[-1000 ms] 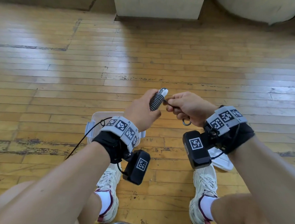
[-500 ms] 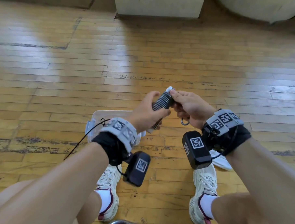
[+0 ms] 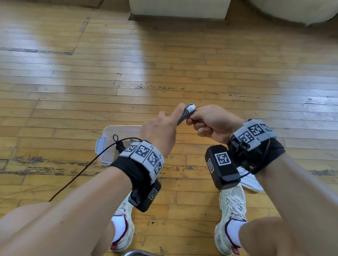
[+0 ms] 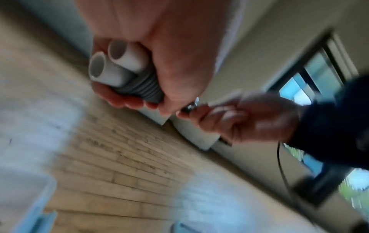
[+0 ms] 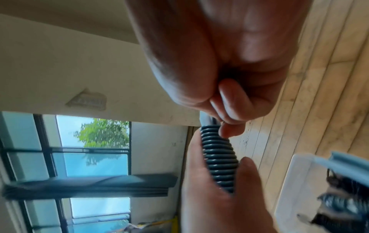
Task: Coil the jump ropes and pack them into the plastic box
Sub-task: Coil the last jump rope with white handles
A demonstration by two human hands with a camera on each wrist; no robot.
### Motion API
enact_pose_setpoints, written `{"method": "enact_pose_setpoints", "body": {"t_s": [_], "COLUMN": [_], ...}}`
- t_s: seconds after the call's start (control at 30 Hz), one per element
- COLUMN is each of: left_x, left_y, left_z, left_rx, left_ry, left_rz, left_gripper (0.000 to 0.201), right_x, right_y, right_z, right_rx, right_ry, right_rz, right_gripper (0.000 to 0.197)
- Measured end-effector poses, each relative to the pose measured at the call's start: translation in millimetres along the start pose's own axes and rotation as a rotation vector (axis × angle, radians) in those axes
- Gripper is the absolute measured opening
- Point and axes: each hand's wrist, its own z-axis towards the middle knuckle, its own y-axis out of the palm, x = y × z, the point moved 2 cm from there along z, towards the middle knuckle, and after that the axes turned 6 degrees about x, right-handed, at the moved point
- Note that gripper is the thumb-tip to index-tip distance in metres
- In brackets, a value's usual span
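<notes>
Head view, centre frame: left hand (image 3: 160, 128) holds the two white plastic jump-rope handles wound in dark cord (image 3: 185, 114), fingers curled round the bundle, index finger lifted straight along it. The left wrist view shows both hollow handle ends side by side in the palm. Right hand (image 3: 212, 124) pinches the cord's tail tight against the top of the winding; a small metal piece sits at its fingertips, too blurred to identify.

Clear plastic box with pale blue latches (image 3: 107, 148) stands on the wooden floor (image 3: 65, 84) below the left wrist, another dark coiled rope (image 3: 119, 145) already inside.

Risk, as judged: the tail is not visibly secured. If the pinch slips, the turns could spring loose and unwind.
</notes>
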Motion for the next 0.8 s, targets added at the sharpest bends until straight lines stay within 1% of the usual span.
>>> {"method": "enact_pose_setpoints", "body": {"t_s": [0.03,0.1,0.17,0.2,0.23,0.3,0.33,0.4,0.43,0.47,0.5,0.57,0.6,0.67,0.8], "left_x": [3,10,12,10,6,-6,-10,-12,-11,-9,-8,-8,-9,-12,-12], "left_y": [4,12,14,11,8,-2,-8,-14,-15,-15,-14,-11,-9,-8,-9], "left_z": [-2,-6,-7,-4,1,10,11,9,6,4,3,4,6,8,10], "left_rx": [0.000,-0.044,-0.118,-0.173,-0.236,-0.339,-0.405,-0.581,-0.640,-0.652,-0.626,-0.520,-0.472,-0.405,-0.337], "left_ry": [0.009,0.050,0.085,0.064,0.010,-0.157,-0.230,-0.310,-0.333,-0.353,-0.373,-0.407,-0.418,-0.431,-0.410], "left_rz": [0.027,0.017,-0.088,-0.222,-0.404,-0.832,-1.011,-1.266,-1.327,-1.352,-1.356,-1.348,-1.351,-1.369,-1.350], "left_gripper": [0.065,0.072,0.076,0.074,0.073,0.069,0.066,0.047,0.037,0.030,0.025,0.021,0.021,0.029,0.053], "right_x": [1,3,6,6,5,0,-3,-6,-6,-6,-5,-4,-4,-3,-5], "right_y": [1,0,-3,-6,-8,-11,-11,-8,-6,-5,-4,-4,-4,-3,1], "right_z": [1,4,6,6,6,1,-3,-7,-8,-8,-7,-6,-6,-7,-8], "right_rx": [0.001,0.057,0.114,0.105,0.066,-0.062,-0.127,-0.214,-0.230,-0.226,-0.209,-0.160,-0.136,-0.087,0.044], "right_ry": [-0.012,-0.040,-0.061,-0.080,-0.106,-0.176,-0.207,-0.250,-0.259,-0.260,-0.256,-0.240,-0.230,-0.231,-0.341], "right_rz": [0.011,0.000,-0.055,-0.087,-0.118,-0.139,-0.127,-0.118,-0.124,-0.125,-0.114,-0.085,-0.080,-0.100,-0.212], "right_gripper": [0.015,0.023,0.027,0.029,0.031,0.034,0.035,0.037,0.037,0.038,0.038,0.035,0.030,0.023,0.019]}}
